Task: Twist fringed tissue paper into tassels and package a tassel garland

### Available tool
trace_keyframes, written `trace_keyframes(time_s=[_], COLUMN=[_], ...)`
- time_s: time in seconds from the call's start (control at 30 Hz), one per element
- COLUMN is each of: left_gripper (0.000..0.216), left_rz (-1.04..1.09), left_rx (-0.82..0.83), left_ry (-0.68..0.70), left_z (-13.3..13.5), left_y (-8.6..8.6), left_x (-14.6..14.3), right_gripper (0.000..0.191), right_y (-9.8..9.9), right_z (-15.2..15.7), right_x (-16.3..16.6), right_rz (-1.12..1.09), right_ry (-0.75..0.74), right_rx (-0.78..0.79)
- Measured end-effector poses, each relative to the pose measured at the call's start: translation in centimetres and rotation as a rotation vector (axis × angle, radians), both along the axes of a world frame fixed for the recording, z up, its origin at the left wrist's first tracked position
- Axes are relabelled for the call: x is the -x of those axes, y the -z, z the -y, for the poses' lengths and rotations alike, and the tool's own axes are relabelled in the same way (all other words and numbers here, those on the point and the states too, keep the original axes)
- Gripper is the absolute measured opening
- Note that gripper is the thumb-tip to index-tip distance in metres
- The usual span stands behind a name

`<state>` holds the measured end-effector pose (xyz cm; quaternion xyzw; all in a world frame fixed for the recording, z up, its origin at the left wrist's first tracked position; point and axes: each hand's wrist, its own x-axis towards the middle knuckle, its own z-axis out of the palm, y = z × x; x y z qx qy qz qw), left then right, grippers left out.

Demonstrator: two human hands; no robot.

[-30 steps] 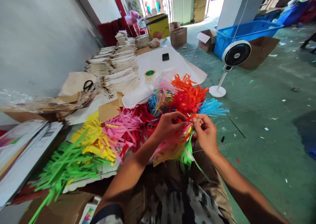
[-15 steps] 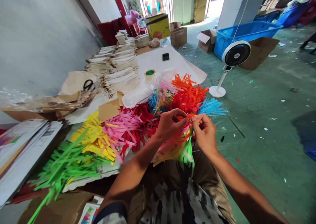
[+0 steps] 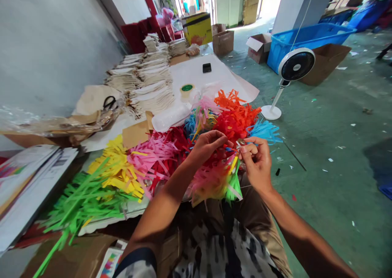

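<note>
My left hand (image 3: 208, 146) is pinched closed above the tissue-paper fringes; what its fingertips hold, if anything, I cannot make out. Close by on its right, my right hand (image 3: 259, 161) is closed around a small greyish-white piece (image 3: 240, 143), too small to name. Multicoloured fringe strips (image 3: 211, 180) lie below both hands, over the table edge and my lap, with green strips (image 3: 234, 186) under my right fingers. Beyond the hands are bunches of red-orange fringe (image 3: 240, 116) and blue fringe (image 3: 266, 131). Pink fringe (image 3: 153, 155), yellow fringe (image 3: 114, 167) and green fringe (image 3: 82, 202) spread to the left.
A tape roll (image 3: 186, 89), a dark phone-like object (image 3: 207, 68) and stacked pale bundles (image 3: 154, 81) are on the table. Scissors (image 3: 109, 102) lie at the left on brown paper. A standing fan (image 3: 296, 65) and a blue tub (image 3: 312, 39) stand on the floor to the right.
My fingertips have moved slightly apart. The orange strip between them no longer shows there, and a small greyish-white piece now shows at my right fingertips. The view has shifted slightly.
</note>
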<state>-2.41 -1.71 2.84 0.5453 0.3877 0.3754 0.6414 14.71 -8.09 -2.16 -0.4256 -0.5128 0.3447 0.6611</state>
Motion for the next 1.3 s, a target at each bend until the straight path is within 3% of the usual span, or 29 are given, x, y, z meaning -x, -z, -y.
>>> trace_keyframes(time_s=[0.33, 0.63, 1.3], left_gripper=[0.052, 0.050, 0.049], left_rz=[0.003, 0.009, 0.018], left_rx=[0.056, 0.052, 0.055], left_ry=[0.070, 0.110, 0.118], left_z=[0.3, 0.2, 0.1], left_y=[-0.3, -0.1, 0.8], left_x=[-0.3, -0.1, -0.7], right_gripper=[0.024, 0.026, 0.025], right_y=[0.3, 0.9, 1.6], right_z=[-0.2, -0.7, -0.7], right_x=[-0.1, -0.1, -0.9], right_rz=[0.074, 0.067, 0.265], right_ry=[-0.080, -0.060, 0.004], right_rx=[-0.047, 0.008, -0.045])
